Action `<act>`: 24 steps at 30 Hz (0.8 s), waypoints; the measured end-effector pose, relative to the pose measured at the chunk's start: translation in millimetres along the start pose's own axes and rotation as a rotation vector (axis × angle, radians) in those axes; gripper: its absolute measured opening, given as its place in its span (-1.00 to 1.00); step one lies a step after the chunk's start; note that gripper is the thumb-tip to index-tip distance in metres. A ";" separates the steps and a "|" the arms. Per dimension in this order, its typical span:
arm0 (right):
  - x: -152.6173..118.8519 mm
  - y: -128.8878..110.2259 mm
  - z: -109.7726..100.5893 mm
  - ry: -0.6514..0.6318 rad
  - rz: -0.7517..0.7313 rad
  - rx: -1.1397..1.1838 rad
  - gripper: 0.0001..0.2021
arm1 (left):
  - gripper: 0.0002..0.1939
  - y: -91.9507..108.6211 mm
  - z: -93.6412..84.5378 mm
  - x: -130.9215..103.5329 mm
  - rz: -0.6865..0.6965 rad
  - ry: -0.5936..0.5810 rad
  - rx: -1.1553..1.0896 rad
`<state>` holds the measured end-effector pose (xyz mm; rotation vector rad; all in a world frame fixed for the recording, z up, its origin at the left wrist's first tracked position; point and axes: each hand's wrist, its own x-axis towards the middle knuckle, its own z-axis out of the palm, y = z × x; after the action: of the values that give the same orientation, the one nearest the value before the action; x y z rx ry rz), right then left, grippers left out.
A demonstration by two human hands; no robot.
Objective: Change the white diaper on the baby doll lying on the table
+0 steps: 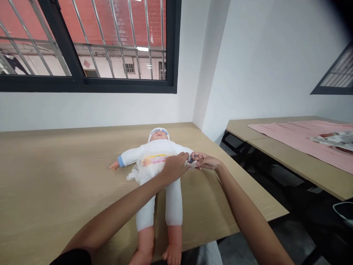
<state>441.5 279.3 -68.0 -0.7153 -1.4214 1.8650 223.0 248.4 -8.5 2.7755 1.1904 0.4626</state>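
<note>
A baby doll (157, 148) in a white outfit with blue cuffs and a printed white cap lies on its back on the wooden table (68, 176). Sheer whitish fabric (139, 170) is bunched over its waist. My left hand (176, 167) reaches across the doll's body, its fingers closed on a thin whitish strip (193, 165) beside the doll's cuff at the right. Facing it, my right hand (206, 161) pinches the other end of that strip, close to the doll's small hand. The fingertips partly cover the strip and the cuff.
A second table (298, 162) stands at the right, with a pink cloth (286, 134) and a patterned bundle (336, 139) on it. A dark gap separates the tables. Behind are a white wall and a barred window (121, 84).
</note>
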 end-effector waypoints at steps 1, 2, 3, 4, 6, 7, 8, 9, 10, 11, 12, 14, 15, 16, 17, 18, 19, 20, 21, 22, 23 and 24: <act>-0.5 -1.5 2.1 -0.003 -0.006 -0.004 -0.66 | -0.84 -0.7 -0.2 -0.1 0.011 -0.004 0.013; -1.0 -2.7 3.9 -0.007 -0.012 -0.007 -0.67 | -0.87 -1.4 -0.1 -0.1 0.018 -0.005 0.025; -1.3 -3.7 5.3 -0.012 -0.018 -0.010 -0.67 | -0.86 -2.1 0.0 -0.1 0.018 -0.006 0.036; -1.5 -4.5 6.5 -0.017 -0.021 -0.016 -0.67 | -0.84 -2.6 0.2 0.0 0.016 -0.010 0.044; -1.6 -5.7 8.0 -0.019 -0.020 -0.029 -0.67 | -0.80 -3.4 0.5 0.1 0.010 -0.015 0.064; -1.7 -6.1 8.4 -0.015 -0.016 -0.033 -0.66 | -0.79 -3.7 0.8 0.1 0.009 -0.009 0.078; -1.7 -6.4 8.6 -0.011 -0.011 -0.034 -0.66 | -0.77 -3.9 1.2 0.2 0.009 0.002 0.092; -1.8 -6.7 8.7 -0.007 -0.006 -0.034 -0.66 | -0.75 -4.1 1.8 0.2 0.007 0.016 0.106; -1.9 -6.9 8.7 -0.005 -0.002 -0.032 -0.66 | -0.74 -4.1 2.6 0.4 0.003 0.030 0.118; -2.0 -7.0 8.5 -0.005 0.000 -0.030 -0.67 | -0.74 -4.0 3.6 0.5 -0.006 0.043 0.125; -2.1 -7.0 8.2 -0.007 0.000 -0.029 -0.68 | -0.75 -3.7 4.8 0.7 -0.016 0.056 0.127; -2.3 -6.5 7.4 -0.007 -0.004 -0.032 -0.68 | -0.79 -2.7 6.9 1.0 -0.033 0.087 0.114; -2.4 -6.1 6.9 -0.005 -0.005 -0.034 -0.68 | -0.80 -2.0 7.6 0.9 -0.042 0.105 0.102; -2.5 -5.6 6.5 0.001 -0.006 -0.037 -0.68 | -0.80 -1.2 7.8 0.7 -0.048 0.121 0.086; -2.5 -5.1 6.2 0.010 -0.006 -0.038 -0.68 | -0.79 -0.5 7.5 0.3 -0.049 0.133 0.069; -2.5 -4.7 6.0 0.019 -0.006 -0.039 -0.67 | -0.77 0.2 6.7 -0.3 -0.044 0.134 0.054; -2.4 -4.3 5.9 0.026 -0.005 -0.038 -0.67 | -0.76 0.8 5.5 -1.0 -0.035 0.119 0.046; -2.4 -4.1 5.8 0.029 -0.005 -0.037 -0.67 | -0.76 1.1 4.0 -1.7 -0.024 0.095 0.047; -2.3 -4.0 5.9 0.029 -0.005 -0.037 -0.67 | -0.78 1.3 2.6 -2.2 -0.012 0.064 0.053; -2.3 -4.1 6.1 0.028 -0.005 -0.037 -0.67 | -0.81 1.2 1.3 -2.6 -0.006 0.030 0.063; -2.4 -4.2 6.4 0.028 -0.005 -0.038 -0.67 | -0.84 0.9 0.5 -2.9 -0.006 0.004 0.073; -2.5 -4.5 6.8 0.032 -0.006 -0.042 -0.67 | -0.86 0.4 0.2 -2.9 -0.012 -0.010 0.081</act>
<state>438.7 274.1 -61.9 -0.7573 -1.4450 1.8156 221.5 246.0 -9.3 2.8325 1.2502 0.4078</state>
